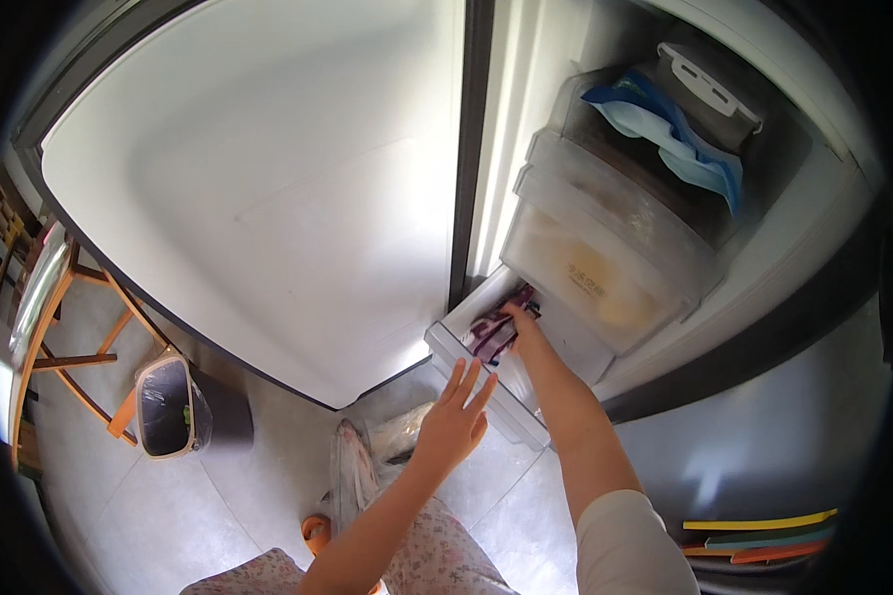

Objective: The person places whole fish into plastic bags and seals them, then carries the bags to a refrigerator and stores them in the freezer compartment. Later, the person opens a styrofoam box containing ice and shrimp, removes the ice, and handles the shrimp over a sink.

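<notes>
An open freezer compartment stands before me, with its bottom drawer (pixel 521 428) pulled out. Inside that drawer lies a purple and white plastic package (pixel 495 335). My right hand (pixel 521 323) reaches into the drawer and has its fingers at the package's upper end; the fingertips are partly hidden, so whether they grip it cannot be told. My left hand (pixel 458 416) hangs over the drawer's front edge, fingers spread, holding nothing. Below it, clear plastic bags (pixel 353 457) with contents I cannot make out rest on the tiled floor.
A closed clear drawer (pixel 588 275) sits above the pulled-out one. Higher up are a blue bag (pixel 670 134) and a lidded container (pixel 707 93). The open freezer door (pixel 268 208) spans the left. Beyond it stand a lined bin (pixel 167 409) and a wooden chair (pixel 74 363).
</notes>
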`<state>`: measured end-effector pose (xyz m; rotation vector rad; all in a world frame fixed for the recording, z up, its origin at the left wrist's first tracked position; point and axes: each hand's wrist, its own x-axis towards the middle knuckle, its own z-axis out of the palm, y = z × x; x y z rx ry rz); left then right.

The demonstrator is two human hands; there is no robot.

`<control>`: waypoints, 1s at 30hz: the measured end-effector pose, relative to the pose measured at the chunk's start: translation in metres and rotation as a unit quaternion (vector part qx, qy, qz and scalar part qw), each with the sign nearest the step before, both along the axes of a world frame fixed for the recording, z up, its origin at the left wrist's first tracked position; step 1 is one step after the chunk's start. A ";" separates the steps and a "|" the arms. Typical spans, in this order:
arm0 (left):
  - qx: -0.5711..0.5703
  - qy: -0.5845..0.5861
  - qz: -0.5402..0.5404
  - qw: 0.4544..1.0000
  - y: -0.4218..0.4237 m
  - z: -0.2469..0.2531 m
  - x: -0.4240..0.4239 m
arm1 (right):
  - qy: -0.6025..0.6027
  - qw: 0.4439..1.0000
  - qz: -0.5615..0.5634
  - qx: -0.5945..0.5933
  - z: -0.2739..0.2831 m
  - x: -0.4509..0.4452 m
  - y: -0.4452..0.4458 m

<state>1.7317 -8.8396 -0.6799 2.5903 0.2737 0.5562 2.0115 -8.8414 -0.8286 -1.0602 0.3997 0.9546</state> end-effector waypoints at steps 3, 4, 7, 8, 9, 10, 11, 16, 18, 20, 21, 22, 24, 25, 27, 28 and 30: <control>-0.016 0.032 -0.009 0.999 0.000 0.011 0.002 | 0.060 0.997 0.002 0.054 0.041 0.004 -0.033; -0.013 0.015 0.003 1.000 0.003 0.015 0.000 | 0.083 0.992 0.029 0.085 0.061 -0.010 -0.037; -0.093 -0.022 -0.027 0.995 0.025 0.013 -0.001 | -0.028 0.984 0.054 0.166 0.106 -0.037 -0.064; -0.310 0.034 0.028 0.950 0.029 0.022 -0.008 | -0.036 0.985 0.072 0.155 0.122 -0.045 -0.075; -0.438 -0.010 0.057 0.897 0.034 0.032 -0.009 | -0.036 0.984 0.095 0.145 0.149 -0.063 -0.082; -0.560 -0.055 0.082 0.822 0.038 0.038 -0.009 | -0.032 0.975 0.156 0.154 0.169 -0.077 -0.090; -0.672 -0.098 0.103 0.727 0.040 0.046 -0.008 | -0.031 0.963 0.214 0.160 0.187 -0.090 -0.100; -0.866 -0.006 -0.052 0.497 0.024 0.053 -0.006 | -0.287 0.928 0.203 0.125 0.225 -0.166 -0.083; -0.844 -0.023 -0.059 0.533 0.017 0.055 -0.012 | -0.314 0.931 0.148 0.110 0.234 -0.184 -0.078; -0.865 -0.032 -0.043 0.499 0.016 0.059 -0.015 | -0.265 0.951 0.088 0.133 0.240 -0.190 -0.073; -0.862 -0.041 -0.039 0.503 0.016 0.057 -0.015 | -0.256 0.954 0.040 0.153 0.239 -0.189 -0.072; -0.860 -0.050 -0.036 0.507 0.017 0.056 -0.014 | -0.293 0.945 -0.009 0.143 0.238 -0.186 -0.072; -0.865 -0.053 -0.076 0.494 0.017 0.076 -0.015 | -0.359 0.919 -0.105 0.125 0.235 -0.178 -0.071; -0.869 -0.059 -0.101 0.481 0.023 0.079 -0.018 | -0.384 0.902 -0.136 0.143 0.249 -0.170 -0.074; -0.868 -0.069 -0.128 0.475 0.032 0.092 -0.029 | -0.376 0.873 -0.214 0.225 0.278 -0.141 -0.087; -0.869 -0.071 -0.146 0.468 0.036 0.093 -0.034 | -0.341 0.857 -0.260 0.287 0.287 -0.129 -0.094; -0.878 -0.092 -0.183 0.432 0.048 0.084 -0.044 | -0.283 0.876 -0.280 0.274 0.312 -0.121 -0.098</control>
